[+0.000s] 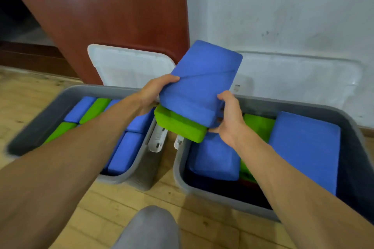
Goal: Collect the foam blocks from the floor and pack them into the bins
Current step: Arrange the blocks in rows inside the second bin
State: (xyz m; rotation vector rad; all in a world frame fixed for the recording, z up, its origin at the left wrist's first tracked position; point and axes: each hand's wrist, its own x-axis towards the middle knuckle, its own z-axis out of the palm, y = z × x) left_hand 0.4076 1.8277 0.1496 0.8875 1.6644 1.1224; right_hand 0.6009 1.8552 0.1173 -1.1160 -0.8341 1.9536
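Frame centre: left hand (154,92) and right hand (230,121) clamped on blocks (202,79); judged light, squashy, grippy; best held by opposite edges.

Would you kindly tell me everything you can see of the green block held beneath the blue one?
The green block is a bright green slab with rounded edges and a matte, foam-like surface. It hangs tilted over the gap between the grey left bin and right bin, pressed under the blue block, which hides most of its top. The left hand and right hand grip the stack from either side; whether their fingers touch the green one is hidden.
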